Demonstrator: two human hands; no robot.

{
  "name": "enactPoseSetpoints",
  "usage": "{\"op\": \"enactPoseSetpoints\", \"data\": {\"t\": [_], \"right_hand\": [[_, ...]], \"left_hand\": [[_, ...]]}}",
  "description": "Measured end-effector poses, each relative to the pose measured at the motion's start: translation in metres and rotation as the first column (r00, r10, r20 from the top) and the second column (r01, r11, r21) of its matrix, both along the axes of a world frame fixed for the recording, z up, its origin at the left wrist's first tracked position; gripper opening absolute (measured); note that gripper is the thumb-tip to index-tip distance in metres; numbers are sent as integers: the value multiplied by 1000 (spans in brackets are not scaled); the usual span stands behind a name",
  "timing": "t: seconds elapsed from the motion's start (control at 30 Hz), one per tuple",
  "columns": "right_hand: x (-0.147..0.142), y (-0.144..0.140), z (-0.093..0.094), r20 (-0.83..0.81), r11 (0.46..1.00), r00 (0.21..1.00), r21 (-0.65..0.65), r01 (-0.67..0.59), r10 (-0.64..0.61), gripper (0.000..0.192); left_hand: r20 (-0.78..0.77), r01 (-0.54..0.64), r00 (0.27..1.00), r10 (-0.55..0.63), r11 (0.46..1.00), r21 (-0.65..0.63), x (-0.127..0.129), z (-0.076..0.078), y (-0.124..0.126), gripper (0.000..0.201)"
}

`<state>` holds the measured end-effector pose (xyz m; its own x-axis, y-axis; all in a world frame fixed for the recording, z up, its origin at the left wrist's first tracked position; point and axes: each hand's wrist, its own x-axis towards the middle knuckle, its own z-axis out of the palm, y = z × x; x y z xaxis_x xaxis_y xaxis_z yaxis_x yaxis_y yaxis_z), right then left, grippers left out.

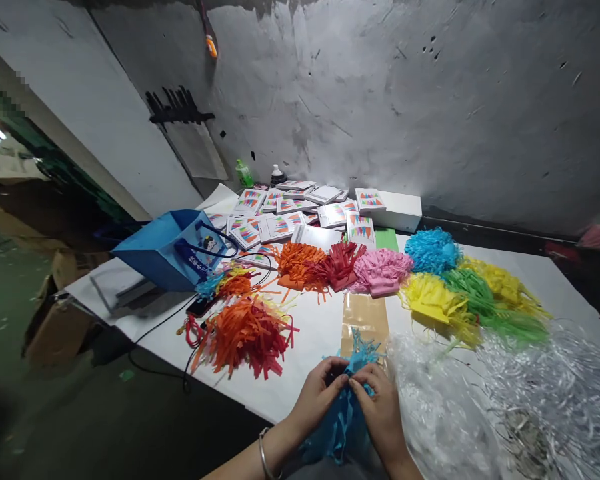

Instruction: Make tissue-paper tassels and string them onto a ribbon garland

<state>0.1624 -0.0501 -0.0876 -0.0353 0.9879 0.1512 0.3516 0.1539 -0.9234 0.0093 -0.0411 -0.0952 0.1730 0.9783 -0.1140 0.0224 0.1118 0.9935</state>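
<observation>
Both of my hands grip one blue paper tassel (344, 417) at the near edge of the white table (310, 333). My left hand (320, 393) pinches its top from the left, and my right hand (377, 407) pinches it from the right. Its fringe hangs down between my wrists, and a short tuft sticks up above my fingers. A metal bangle sits on my left wrist. A strip of brown tape (365, 320) lies on the table just beyond my hands.
Piles of tassels lie across the table: orange and red (247, 330) at left, orange, red and pink (340, 267) in the middle, blue, yellow and green (473, 293) at right. Clear plastic bags (505, 393) are heaped at right. A blue bag (173, 250) and several printed packets (300, 213) stand behind.
</observation>
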Motion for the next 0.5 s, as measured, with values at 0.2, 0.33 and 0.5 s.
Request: {"op": "enactPoseSetpoints", "data": {"t": [0.2,0.33,0.5], "right_hand": [[0,8,-1,-157,995,986,-92,41,-55,16],[7,15,-4,-294,960,956,-268,-83,1,22],[14,14,-3,-125,983,992,-182,-30,7,20]], "left_hand": [[-50,46,998,-45,999,15,-3,0,4,36],[-147,92,986,-84,995,49,-10,3,8,28],[-340,199,931,-134,966,163,-19,12,14,25]]}}
